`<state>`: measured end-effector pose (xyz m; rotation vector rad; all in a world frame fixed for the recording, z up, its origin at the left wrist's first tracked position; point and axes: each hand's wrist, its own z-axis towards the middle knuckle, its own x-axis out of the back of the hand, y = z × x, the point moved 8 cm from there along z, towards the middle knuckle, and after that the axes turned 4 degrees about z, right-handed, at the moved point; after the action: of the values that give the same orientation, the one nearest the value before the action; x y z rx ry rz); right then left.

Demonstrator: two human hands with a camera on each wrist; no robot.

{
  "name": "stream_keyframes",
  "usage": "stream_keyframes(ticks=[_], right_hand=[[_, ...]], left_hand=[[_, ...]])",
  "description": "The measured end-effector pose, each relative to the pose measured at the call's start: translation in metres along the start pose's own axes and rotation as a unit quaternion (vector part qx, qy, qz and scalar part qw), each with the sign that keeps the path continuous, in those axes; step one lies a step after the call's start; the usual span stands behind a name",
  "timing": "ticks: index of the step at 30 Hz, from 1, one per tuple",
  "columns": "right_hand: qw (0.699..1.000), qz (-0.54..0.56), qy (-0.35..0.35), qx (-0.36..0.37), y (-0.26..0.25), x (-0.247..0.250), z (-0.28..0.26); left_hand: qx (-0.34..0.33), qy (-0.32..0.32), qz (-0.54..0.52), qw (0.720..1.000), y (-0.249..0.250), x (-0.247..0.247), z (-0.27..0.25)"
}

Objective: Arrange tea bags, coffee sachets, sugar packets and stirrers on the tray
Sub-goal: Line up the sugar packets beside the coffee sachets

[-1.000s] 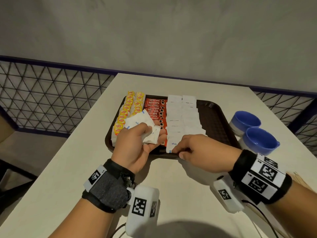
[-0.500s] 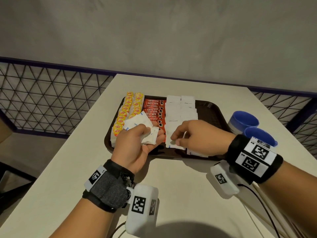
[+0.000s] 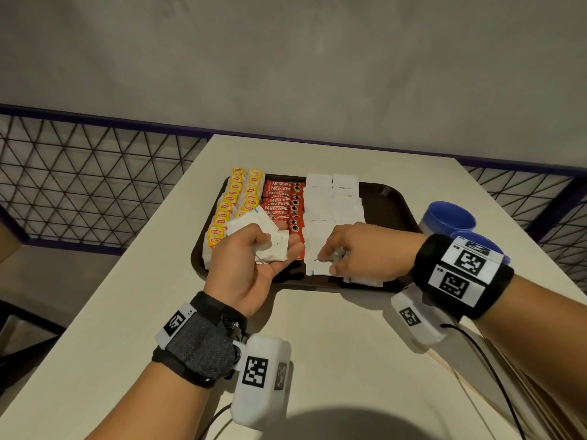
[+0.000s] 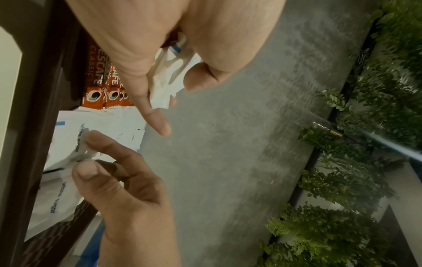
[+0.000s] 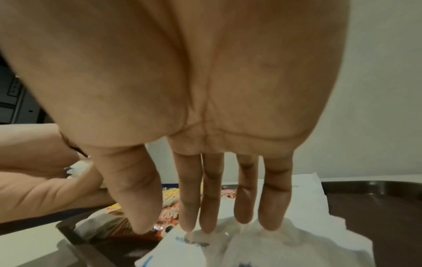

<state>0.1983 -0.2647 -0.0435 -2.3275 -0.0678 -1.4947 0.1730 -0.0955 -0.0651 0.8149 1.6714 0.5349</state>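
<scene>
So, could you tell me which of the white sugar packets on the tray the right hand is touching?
The right hand touches the nearest packet of the left white column, at the tray's near edge; the others lie farther back, untouched.

on tray: tea bags left, coffee sachets middle, sugar packets right.

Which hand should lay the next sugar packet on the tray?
Right. The right hand is open over the sugar rows; the left hand is full, gripping the spare packets.

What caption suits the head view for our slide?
Left hand holds white sugar packets while right hand presses one onto the dark brown plastic tray.
</scene>
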Motion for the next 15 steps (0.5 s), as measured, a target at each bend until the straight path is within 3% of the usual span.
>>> stream_keyframes(ticks=[6, 11, 15], right_hand=[[0.992, 0.094, 0.085, -0.01, 0.016, 0.027, -0.028], [0.993, 0.104, 0.033, -0.044, 0.041, -0.007, -0.044], [0.993, 0.104, 0.035, -0.038, 0.048, -0.019, -0.042]], left_hand=[[0.021, -0.036, -0.004, 0.999, -0.006, -0.006, 0.0], [0.039, -0.066, 0.035, 0.996, -0.02, -0.01, 0.0], [0.04, -0.07, 0.04, 0.996, -0.02, -0.011, -0.001]])
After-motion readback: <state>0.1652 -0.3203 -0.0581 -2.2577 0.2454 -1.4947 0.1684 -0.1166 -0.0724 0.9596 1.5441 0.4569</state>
